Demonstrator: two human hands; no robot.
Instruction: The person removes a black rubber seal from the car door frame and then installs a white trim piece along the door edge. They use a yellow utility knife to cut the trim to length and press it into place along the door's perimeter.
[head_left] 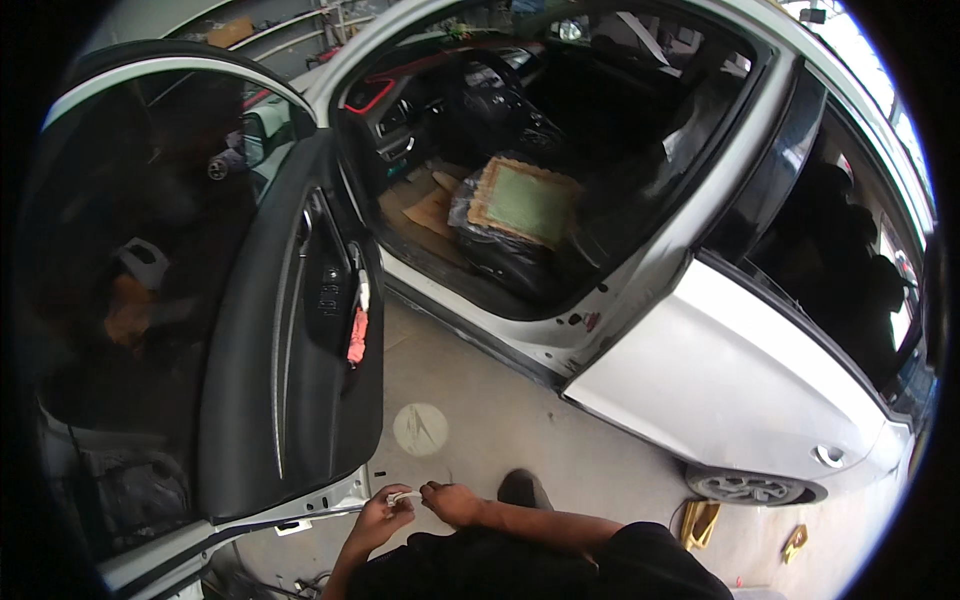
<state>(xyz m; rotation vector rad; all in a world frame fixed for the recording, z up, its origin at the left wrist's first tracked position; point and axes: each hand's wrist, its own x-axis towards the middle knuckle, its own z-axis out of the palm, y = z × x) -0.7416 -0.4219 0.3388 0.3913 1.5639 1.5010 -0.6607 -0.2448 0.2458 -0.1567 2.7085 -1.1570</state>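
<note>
My left hand (376, 522) is closed on a small whitish strip (404, 495), too small to tell its kind. From the other side my right hand (452, 505) pinches the strip's right end. Both hands are low in front of my body, just right of the rear edge of the open front door (255, 350). A pink cloth-like bundle (357, 338) and a whitish item hang at the door's pull handle.
The white car (740, 350) stands ahead with its front doorway open. Its front seat carries a green-and-tan cushion (527, 203). A yellow stand (699, 524) and a smaller yellow piece (795, 543) lie near the rear wheel (750, 487). A light disc (421, 429) shows on the floor.
</note>
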